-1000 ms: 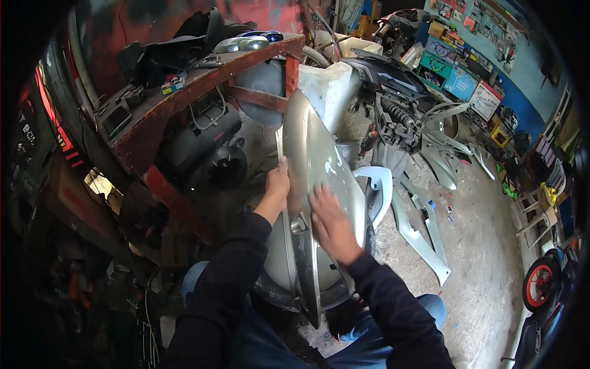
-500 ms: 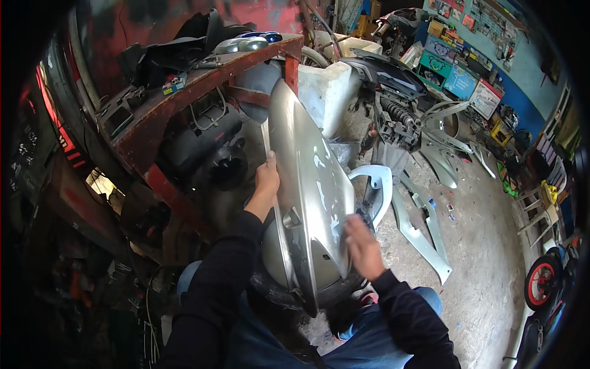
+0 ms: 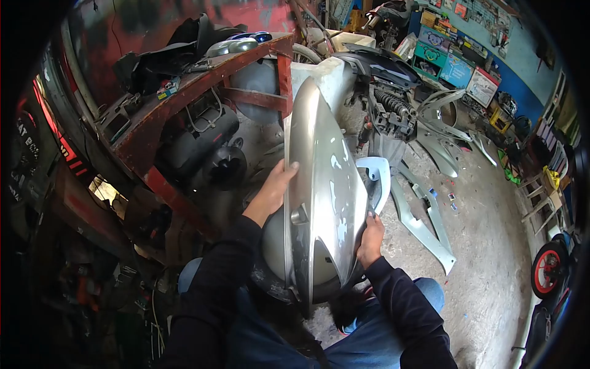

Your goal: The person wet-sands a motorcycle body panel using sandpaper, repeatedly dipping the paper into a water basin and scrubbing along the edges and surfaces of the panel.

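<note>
A silver motorcycle body panel (image 3: 307,172) stands tilted upright between my knees, its narrow end pointing away. Pale, glossy patches mark its right face. My left hand (image 3: 276,187) grips the panel's left edge, the thumb on the outer surface and the other fingers hidden behind. On the lower right edge, my right hand (image 3: 371,238) is closed with its thumb up along the rim. Beneath the panel's lower end is a dark rounded support, partly hidden. A pale grab rail (image 3: 380,178) lies just beyond my right hand.
A red wooden bench (image 3: 178,92) at the left bears dark parts and tools. Pale fairing strips (image 3: 424,227) lie on the concrete floor (image 3: 479,258) at the right. A partly dismantled motorcycle (image 3: 393,104) stands ahead. A red-rimmed wheel (image 3: 547,269) is at the far right.
My right hand, blurred over the panel's face before, now holds its right edge. The panel has turned more upright and shifted slightly right, with my left hand still on it.
</note>
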The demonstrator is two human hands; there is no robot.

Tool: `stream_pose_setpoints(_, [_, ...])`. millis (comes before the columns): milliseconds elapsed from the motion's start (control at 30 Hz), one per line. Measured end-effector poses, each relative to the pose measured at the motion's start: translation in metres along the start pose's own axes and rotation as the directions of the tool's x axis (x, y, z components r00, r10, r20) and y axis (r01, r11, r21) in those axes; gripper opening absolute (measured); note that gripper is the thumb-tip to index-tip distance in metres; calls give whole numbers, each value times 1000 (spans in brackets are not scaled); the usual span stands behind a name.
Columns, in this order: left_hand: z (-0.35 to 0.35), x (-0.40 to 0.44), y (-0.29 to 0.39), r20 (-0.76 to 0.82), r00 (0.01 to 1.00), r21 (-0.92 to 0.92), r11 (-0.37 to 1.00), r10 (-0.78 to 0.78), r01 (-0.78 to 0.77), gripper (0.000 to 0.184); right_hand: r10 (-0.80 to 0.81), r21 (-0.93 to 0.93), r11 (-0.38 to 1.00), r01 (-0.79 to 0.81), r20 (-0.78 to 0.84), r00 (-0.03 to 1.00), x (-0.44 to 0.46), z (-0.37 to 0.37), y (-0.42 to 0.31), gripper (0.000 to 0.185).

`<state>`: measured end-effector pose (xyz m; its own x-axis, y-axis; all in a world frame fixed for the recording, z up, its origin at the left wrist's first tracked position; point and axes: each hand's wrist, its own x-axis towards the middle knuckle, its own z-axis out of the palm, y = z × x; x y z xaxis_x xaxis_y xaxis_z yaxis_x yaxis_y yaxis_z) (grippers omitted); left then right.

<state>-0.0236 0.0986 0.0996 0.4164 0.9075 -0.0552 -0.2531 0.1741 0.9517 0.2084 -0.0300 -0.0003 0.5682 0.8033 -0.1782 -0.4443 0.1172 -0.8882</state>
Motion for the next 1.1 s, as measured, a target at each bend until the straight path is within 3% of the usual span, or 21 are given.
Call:
stream_pose_setpoints(33, [2, -6, -2, 0, 1000, 3, 1000, -2, 2, 44, 2, 3, 1000, -2, -2, 1000, 3, -2, 1, 27])
stream_pose_setpoints(133, [8, -27, -9, 169, 983, 75, 995, -72, 60, 83, -18, -5, 1000, 18, -34, 999, 8, -5, 3, 28])
stream_pose_setpoints(167, [10, -33, -11, 170, 983, 78, 995, -75, 62, 83, 17, 6, 1000, -16, -58, 998, 7, -4, 0, 28])
stream_pose_setpoints(233, [17, -48, -13, 101, 994, 364, 932, -38, -1, 84, 53, 22, 998, -51, -89, 995, 9, -5, 1, 28])
stream_pose_setpoints(267, [21, -55, -13, 48, 999, 333, 943, -11, -6, 89, 37, 49, 998, -35, -52, 998, 10, -5, 6, 28])
stream_pose_setpoints(367, [29, -68, -8, -16, 1000, 251, 968, 7, -2, 89, 78, 140, 987, -81, 27, 997, -1, 3, -4, 25])
stream_pose_setpoints(433, [31, -66, -18, -147, 977, 284, 953, 151, -104, 74, 146, 111, 981, -157, 100, 984, -9, 7, -14, 25])
stream_pose_setpoints(500, [28, -64, -21, -205, 957, 298, 944, 207, -141, 66, 128, 60, 989, -132, 75, 989, -11, 12, -13, 26])
stream_pose_setpoints(533, [26, -63, -24, -253, 948, 294, 949, 193, -115, 56, 79, -10, 997, -78, 126, 989, -11, 11, -13, 26])
stream_pose_setpoints(567, [24, -62, -24, -276, 952, 213, 974, 130, -71, 56, 33, -77, 997, -19, 182, 983, -9, 10, -14, 26])
stream_pose_setpoints(633, [13, -57, -34, -259, 960, 165, 984, 109, -67, 52, 24, -142, 990, 2, 181, 983, -4, 4, -12, 26])
stream_pose_setpoints(700, [9, -55, -39, -264, 961, 172, 985, 79, -34, 51, 119, -160, 983, -88, 199, 973, 7, -4, 1, 27])
stream_pose_setpoints(767, [4, -55, -45, -275, 960, 181, 984, 55, -4, 51, 192, -179, 969, -169, 118, 974, -3, -1, -2, 30])
stream_pose_setpoints(833, [4, -54, -50, -246, 969, 240, 970, 24, 37, 51, 341, 17, 939, -344, 96, 935, -11, 3, -3, 34])
stream_pose_setpoints(867, [5, -54, -50, -224, 975, 238, 970, 5, 49, 49, 301, -61, 953, -297, 87, 950, -14, 4, -4, 45])
stream_pose_setpoints(1000, [11, -51, -39, -142, 990, 229, 973, 8, 25, 49, 192, -141, 972, -187, 22, 981, -20, 18, -17, 57])
stream_pose_setpoints(1067, [13, -54, -25, -6, 999, 272, 961, -52, 52, 75, 135, -124, 983, -137, -23, 991, -14, 28, -26, 67])
stream_pose_setpoints(1100, [12, -53, -24, -8, 999, 271, 961, -49, 49, 75, 134, -127, 983, -136, -20, 991, -6, 31, -23, 67])
